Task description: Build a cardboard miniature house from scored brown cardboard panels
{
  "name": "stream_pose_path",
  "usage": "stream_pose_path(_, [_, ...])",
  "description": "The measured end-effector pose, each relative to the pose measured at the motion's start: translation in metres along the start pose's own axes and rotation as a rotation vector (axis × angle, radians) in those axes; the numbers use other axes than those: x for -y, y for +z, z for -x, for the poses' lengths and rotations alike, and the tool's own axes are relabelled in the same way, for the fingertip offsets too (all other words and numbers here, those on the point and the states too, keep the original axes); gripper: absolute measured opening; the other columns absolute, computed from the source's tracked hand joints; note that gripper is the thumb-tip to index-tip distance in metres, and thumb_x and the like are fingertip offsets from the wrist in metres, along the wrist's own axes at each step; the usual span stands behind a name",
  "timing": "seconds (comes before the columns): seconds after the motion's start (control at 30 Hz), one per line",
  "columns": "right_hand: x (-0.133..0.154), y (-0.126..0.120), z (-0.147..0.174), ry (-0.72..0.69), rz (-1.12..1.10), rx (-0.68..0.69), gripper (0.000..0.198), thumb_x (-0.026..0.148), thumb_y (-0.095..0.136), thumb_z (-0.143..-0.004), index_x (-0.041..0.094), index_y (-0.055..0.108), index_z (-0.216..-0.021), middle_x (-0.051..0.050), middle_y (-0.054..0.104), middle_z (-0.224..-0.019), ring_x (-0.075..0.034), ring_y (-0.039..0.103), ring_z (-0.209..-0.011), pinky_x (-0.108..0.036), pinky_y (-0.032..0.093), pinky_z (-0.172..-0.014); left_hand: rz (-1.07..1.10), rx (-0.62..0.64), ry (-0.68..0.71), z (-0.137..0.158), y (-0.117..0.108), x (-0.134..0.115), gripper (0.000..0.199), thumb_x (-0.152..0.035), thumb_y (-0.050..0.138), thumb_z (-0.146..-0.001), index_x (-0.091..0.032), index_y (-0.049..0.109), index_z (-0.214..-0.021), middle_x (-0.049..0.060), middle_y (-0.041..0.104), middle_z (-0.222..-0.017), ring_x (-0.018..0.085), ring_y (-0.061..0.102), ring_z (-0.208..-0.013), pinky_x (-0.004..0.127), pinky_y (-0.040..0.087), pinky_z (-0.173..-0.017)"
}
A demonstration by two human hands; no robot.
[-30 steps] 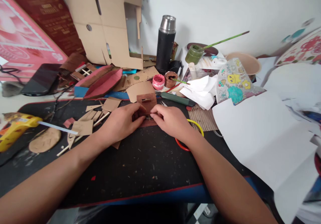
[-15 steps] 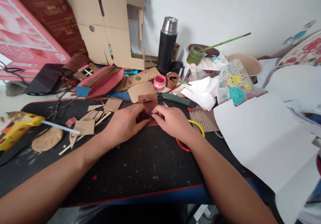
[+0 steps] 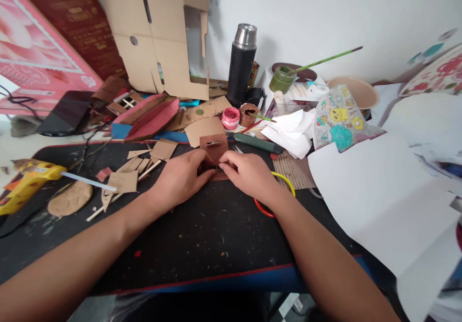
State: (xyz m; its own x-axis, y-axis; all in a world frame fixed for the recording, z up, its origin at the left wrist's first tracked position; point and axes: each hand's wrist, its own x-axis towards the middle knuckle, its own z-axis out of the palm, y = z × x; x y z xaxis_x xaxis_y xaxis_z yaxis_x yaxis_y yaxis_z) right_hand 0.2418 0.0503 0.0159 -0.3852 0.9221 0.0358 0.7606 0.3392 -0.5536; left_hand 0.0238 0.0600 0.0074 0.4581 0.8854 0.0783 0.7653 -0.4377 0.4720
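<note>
A brown-painted cardboard piece (image 3: 213, 144) with a slot near its top lies on the black mat, its lower part between my hands. My left hand (image 3: 186, 173) comes from the left, fingers curled and closed at the piece; what they pinch is mostly hidden. My right hand (image 3: 245, 170) has thumb and forefinger pinched together over the same spot, on something too small to make out. Under my right wrist are scissors with red and yellow handles (image 3: 288, 182), their blade tips showing above that hand. A dark green craft knife (image 3: 254, 142) lies just beyond.
A yellow hot glue gun (image 3: 32, 180) lies left, near cardboard scraps (image 3: 126, 180) and a stick. Behind stand a black thermos (image 3: 240, 69), a pink paint jar (image 3: 230, 118), a brown paint jar (image 3: 248, 115) and a green jar (image 3: 282, 79) holding a brush. White paper sheets (image 3: 378, 197) spread right.
The whole view has shifted very slightly. Both hands stay at the brown cardboard piece, with hardly any visible movement of the fingers.
</note>
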Motion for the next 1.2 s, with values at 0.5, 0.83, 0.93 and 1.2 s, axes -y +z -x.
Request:
stream_pose_path(0.5, [-0.0003, 0.0011, -0.0005, -0.006, -0.002, -0.013, 0.011, 0.025, 0.063, -0.104, 0.024, 0.074, -0.105, -0.002, 0.078, -0.087, -0.019, 0.067, -0.077, -0.03, 0.035, -0.068, -0.011, 0.001, -0.01, -0.0001, -0.0019, -0.0024, 0.005, -0.025, 0.068, -0.093, -0.021, 0.066, -0.095, 0.005, 0.073, -0.092, 0.023, 0.07, -0.083, 0.034, 0.05, -0.072])
stream_pose_path(0.83, [0.0007, 0.0004, -0.0006, 0.0, 0.006, -0.012, 0.011, 0.025, 0.064, -0.104, 0.023, 0.075, -0.105, -0.002, 0.078, -0.087, -0.019, 0.067, -0.077, -0.03, 0.035, -0.068, -0.002, 0.013, -0.01, -0.0007, -0.003, -0.0038, 0.005, -0.025, 0.068, -0.093, -0.02, 0.067, -0.095, 0.005, 0.072, -0.092, 0.023, 0.069, -0.083, 0.034, 0.049, -0.072])
stream_pose_path(0.93, [0.0, 0.001, -0.0005, 0.0, -0.004, -0.009, 0.011, 0.026, 0.063, -0.104, 0.024, 0.075, -0.105, -0.002, 0.079, -0.089, -0.019, 0.068, -0.078, -0.03, 0.035, -0.069, 0.002, 0.013, -0.01, -0.0007, -0.0029, -0.0028, 0.008, -0.027, 0.067, -0.094, -0.021, 0.068, -0.099, 0.005, 0.073, -0.094, 0.023, 0.069, -0.082, 0.034, 0.05, -0.072])
stream_pose_path(1.2, [-0.001, -0.0012, -0.0006, -0.001, -0.116, -0.044, 0.014, 0.024, 0.062, -0.104, 0.024, 0.075, -0.101, -0.002, 0.08, -0.092, -0.019, 0.07, -0.081, -0.029, 0.04, -0.073, -0.001, 0.015, 0.012, -0.0004, -0.0028, -0.0014, 0.008, -0.027, 0.065, -0.095, -0.022, 0.067, -0.1, 0.006, 0.075, -0.098, 0.023, 0.071, -0.085, 0.034, 0.053, -0.075])
